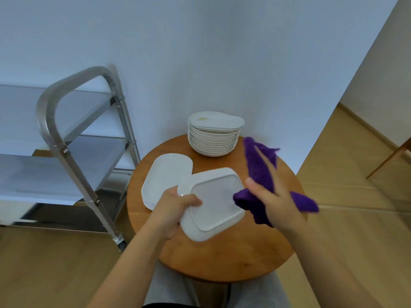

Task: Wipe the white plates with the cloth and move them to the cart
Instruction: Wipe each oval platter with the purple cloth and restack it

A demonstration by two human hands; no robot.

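Two hands in view, one purple cloth (260, 174), one steel cart (73, 152). White plates in three groups: one rectangular white plate (213, 203) held upside down; a low stack of white rectangular plates (166, 176) lying flat on the round wooden surface (255, 252), count unclear from the edges; a taller stack of round white plates (211, 141) at the far edge, roughly a dozen rims visible, topped by one oval white dish (218, 122) with a brownish smear.

Left hand (175, 210) gripping the held plate at its left edge, thumb curled over the underside, other fingers hidden beneath. Plate tilted, raised above the surface, overlapping the near corner of the flat stack. Right hand (271, 201) just beside the plate's right edge, holding the cloth; forefinger stretched out along the fabric, cloth draped over the hand and hanging off both sides, blurred.

Cart standing to the left of the surface, three shelves, tubular handle. Pale walls behind, light wooden floor (55, 263), grey trouser legs below.
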